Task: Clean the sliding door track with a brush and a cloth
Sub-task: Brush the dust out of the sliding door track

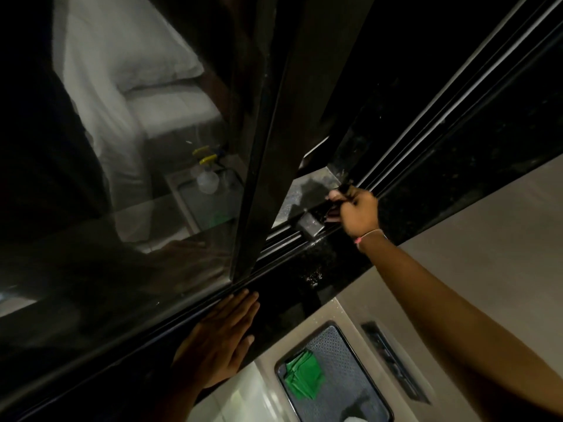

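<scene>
Track is dark with pale rails and gritty specks, running diagonally past the door frame. Right hand is fisted on something dark down in it, probably the brush, can't tell. Left hand lies flat, fingers spread, on the black sill. Green cloth sits on a tray nearby on pale floor.

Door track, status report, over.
Right hand fisted on dark brush, working the track. Left hand flat on sill. Green cloth unused in tray.
</scene>
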